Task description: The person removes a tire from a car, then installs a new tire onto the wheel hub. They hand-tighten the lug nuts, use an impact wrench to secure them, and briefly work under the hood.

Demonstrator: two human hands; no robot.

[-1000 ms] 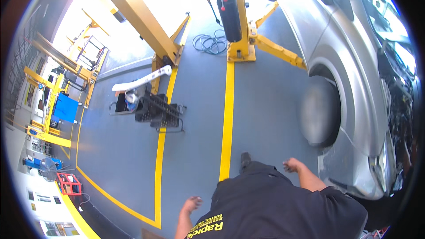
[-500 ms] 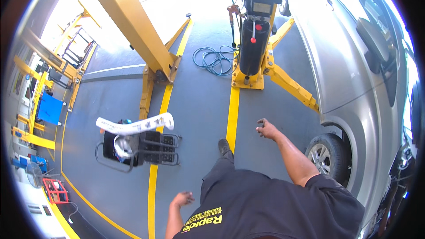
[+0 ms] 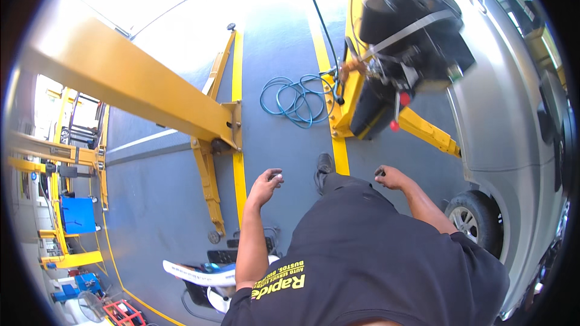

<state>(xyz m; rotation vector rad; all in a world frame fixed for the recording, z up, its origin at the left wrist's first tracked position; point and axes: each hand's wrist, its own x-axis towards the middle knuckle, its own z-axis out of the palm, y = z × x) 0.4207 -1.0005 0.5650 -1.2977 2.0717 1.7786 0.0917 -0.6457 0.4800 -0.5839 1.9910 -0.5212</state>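
Over the grey floor, my left hand is held out in front of me with its fingers loosely bent and apart. A small pale spot shows at its fingertips, too small to make out. My right hand hangs in the air on the other side, fingers loosely curled and nothing visible in them. Neither hand touches anything that I can see. Ahead of my right hand stands a yellow lift post with a black power unit and a lever with red knobs. A coiled blue-green hose lies on the floor ahead.
A silver car stands along my right, its wheel near my elbow. Another yellow lift post rises at left, its support arm low on the floor. Behind my left forearm is a black wheeled seat bearing a white roll.
I have stepped forward, so the lift posts and hose are nearer and the wheeled seat has dropped behind my left arm. My left hand has swung forward; my right hand has drawn in.
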